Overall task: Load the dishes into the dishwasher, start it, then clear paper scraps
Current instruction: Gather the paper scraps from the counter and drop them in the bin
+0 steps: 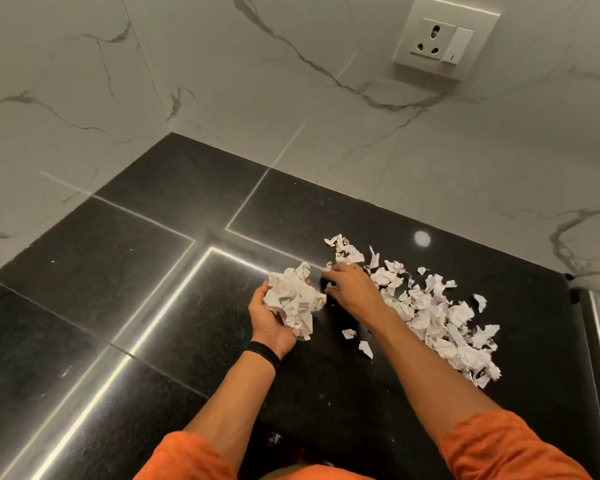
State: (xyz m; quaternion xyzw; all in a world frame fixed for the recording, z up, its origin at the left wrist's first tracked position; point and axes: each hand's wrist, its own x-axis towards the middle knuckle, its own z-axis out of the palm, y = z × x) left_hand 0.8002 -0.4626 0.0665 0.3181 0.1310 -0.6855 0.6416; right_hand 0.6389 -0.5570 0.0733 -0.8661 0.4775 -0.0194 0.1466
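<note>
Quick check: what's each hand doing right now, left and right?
Left hand: palm up, fingers curled round a wad of crumpled paper scraps.
Right hand: fingers bent down over the loose scraps on the countertop; a grip cannot be told.

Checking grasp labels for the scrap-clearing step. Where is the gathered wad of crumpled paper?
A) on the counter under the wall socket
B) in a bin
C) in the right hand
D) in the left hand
D: the left hand, palm up, holds the wad of crumpled paper scraps, while the right hand reaches over the loose scraps on the black countertop.
</note>
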